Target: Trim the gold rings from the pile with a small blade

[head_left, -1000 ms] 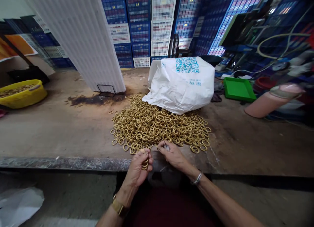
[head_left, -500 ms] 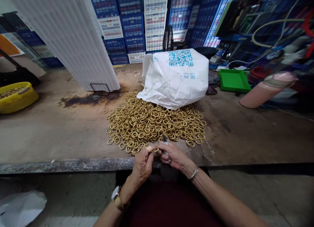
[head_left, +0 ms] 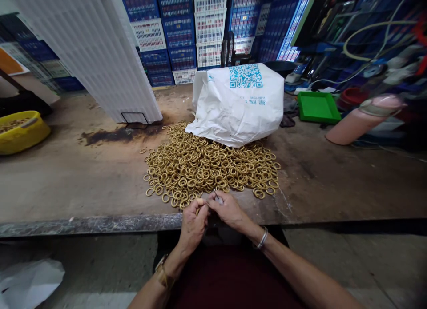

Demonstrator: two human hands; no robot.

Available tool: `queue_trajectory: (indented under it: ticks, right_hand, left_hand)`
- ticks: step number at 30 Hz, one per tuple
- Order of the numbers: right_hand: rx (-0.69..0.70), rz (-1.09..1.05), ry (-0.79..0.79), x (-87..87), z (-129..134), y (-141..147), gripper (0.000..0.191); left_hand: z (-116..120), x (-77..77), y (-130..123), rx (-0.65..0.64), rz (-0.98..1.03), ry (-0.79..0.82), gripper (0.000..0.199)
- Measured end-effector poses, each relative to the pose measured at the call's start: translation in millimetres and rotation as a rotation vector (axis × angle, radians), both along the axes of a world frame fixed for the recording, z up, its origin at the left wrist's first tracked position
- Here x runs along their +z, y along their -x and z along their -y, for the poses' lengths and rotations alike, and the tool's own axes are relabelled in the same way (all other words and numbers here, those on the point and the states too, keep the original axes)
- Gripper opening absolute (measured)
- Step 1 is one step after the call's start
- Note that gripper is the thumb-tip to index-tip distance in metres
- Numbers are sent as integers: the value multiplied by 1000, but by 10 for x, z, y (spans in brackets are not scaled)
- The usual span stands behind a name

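A heap of brass-coloured rings (head_left: 203, 166) lies on the brown table, partly under a white bag (head_left: 240, 106) with blue print. At the near edge of the heap, my left hand (head_left: 194, 220) is closed on a ring (head_left: 198, 210), mostly covered by the fingers. My right hand (head_left: 230, 211) meets it fingertip to fingertip, closed on a small knife (head_left: 218, 198) whose dark tip points up and away. The right fingers hide most of the knife and whatever lies between the two hands.
A yellow basin (head_left: 23, 138) stands at the left, beyond it a tall white ribbed panel (head_left: 100, 55) and a wire stand (head_left: 135, 120). At the right are a green tray (head_left: 318, 108) and a pink bottle (head_left: 360, 122). Stacked crates (head_left: 180, 38) line the back.
My right hand has moved slightly left and turned, bringing the knife closer to my left hand. The ring that showed between the hands is now largely covered.
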State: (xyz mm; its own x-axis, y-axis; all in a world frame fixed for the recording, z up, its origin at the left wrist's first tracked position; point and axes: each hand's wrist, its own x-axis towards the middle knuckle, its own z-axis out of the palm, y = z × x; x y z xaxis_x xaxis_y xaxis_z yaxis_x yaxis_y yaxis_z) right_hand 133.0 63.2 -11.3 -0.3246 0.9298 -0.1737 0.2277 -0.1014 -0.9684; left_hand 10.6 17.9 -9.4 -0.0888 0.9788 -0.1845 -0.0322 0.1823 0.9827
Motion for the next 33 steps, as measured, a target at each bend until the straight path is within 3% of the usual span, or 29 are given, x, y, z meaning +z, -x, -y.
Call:
queue_trajectory:
  ticks: [8, 12, 14, 17, 21, 27, 33]
  right_hand:
    - [-20, -37, 108, 6, 9, -14, 22]
    - [16, -85, 213, -20, 8, -31, 25]
    - [-17, -28, 156, -40, -6, -53, 24]
    - [-43, 162, -106, -68, -9, -105, 18]
    - [140, 396, -356, -87, 58, -158, 13]
    - [263, 595, -466, -81, 120, -145, 12]
    - [322, 753, -433, -6, 121, -91, 17]
  left_hand:
    - [3, 36, 30, -136, 99, 140, 30]
    - [28, 43, 35, -180, 301, 176, 29]
    - [39, 44, 26, -167, 372, 191, 27]
    - [42, 42, 11, -112, 382, 179, 27]
    - [36, 28, 5, -80, 315, 147, 28]
    - [56, -8, 5, -87, 204, 124, 27]
    - [56, -41, 28, -78, 198, 106, 27]
